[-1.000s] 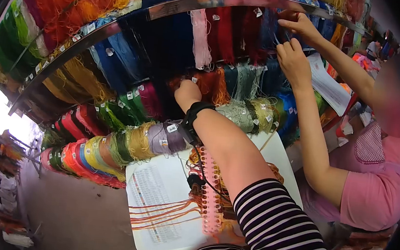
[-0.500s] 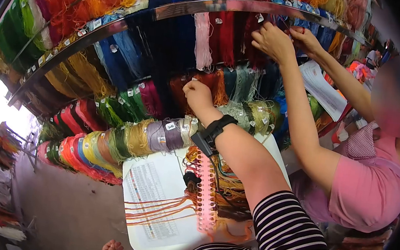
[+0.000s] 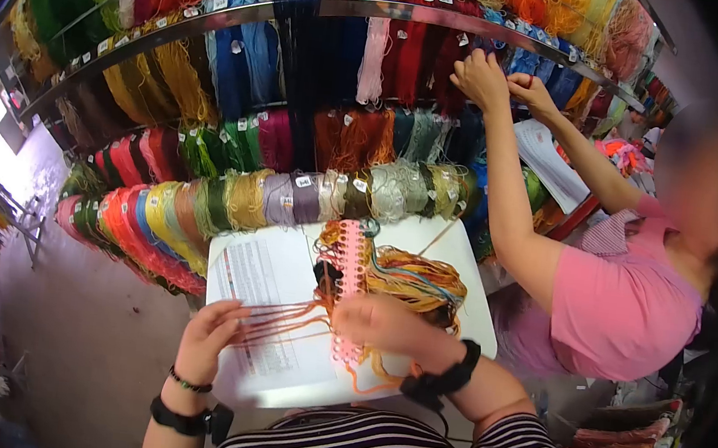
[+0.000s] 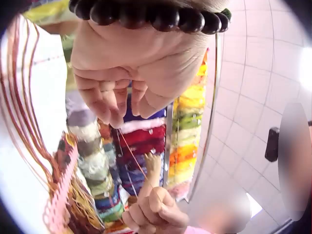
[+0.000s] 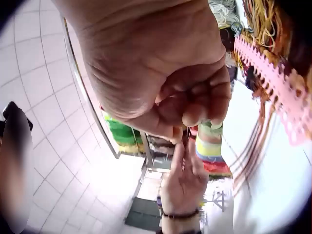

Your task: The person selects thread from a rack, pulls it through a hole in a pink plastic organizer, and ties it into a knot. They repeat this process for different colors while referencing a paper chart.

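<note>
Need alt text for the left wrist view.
A thin orange thread runs between a person's left hand, at top, and their curled right hand, at bottom. At left, reddish-brown threads extend from a pink holed strip; skeins of many colours hang behind.

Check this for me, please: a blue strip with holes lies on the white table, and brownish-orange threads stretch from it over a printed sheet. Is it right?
Not quite: the strip with holes is pink, not blue, as the head view shows. It does lie on the white table, and brownish-orange threads stretch from it over a printed sheet.
</note>
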The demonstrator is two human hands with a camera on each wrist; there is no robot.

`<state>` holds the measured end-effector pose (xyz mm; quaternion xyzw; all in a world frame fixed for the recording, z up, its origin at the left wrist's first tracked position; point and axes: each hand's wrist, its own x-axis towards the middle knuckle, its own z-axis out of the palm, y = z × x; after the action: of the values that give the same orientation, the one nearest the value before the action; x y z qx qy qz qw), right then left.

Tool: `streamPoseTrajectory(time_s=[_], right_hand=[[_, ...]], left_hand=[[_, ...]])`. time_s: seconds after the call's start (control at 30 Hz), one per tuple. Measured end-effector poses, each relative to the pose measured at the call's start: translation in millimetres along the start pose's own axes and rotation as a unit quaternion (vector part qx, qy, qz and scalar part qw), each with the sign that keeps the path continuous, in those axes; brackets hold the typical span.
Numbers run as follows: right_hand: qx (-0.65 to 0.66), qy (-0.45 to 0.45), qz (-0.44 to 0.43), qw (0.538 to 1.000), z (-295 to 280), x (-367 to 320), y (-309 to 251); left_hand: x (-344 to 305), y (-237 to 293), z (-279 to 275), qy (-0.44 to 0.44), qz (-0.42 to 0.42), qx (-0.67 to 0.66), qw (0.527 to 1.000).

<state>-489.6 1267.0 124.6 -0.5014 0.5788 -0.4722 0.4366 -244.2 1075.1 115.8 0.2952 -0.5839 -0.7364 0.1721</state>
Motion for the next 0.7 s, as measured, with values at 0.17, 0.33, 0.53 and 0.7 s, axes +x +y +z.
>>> streamPoseTrajectory(time_s=[0.17,0.33,0.53,0.7], right_hand=[[-0.096,-0.047,0.025,0.994,40.1,-57.4,-42.9],[-0.002,0.12,0.059,0.991,28.1,-87.6,-58.6],[0.022,0.147,0.115,0.982,22.1,-119.6,-34.2],[-0.2,0.199,0.046,0.958,13.5,-115.5,-28.0]], left_hand=[[16.6,25.1,72.9,-0.257,0.231,0.195,0.918],[20.5,23.2,97.6,-0.356,0.336,0.29,0.822],[11.1,36.3,87.4,-0.248,0.292,0.368,0.847],[23.0,36.7,71.0,-0.205,0.249,0.352,0.879]])
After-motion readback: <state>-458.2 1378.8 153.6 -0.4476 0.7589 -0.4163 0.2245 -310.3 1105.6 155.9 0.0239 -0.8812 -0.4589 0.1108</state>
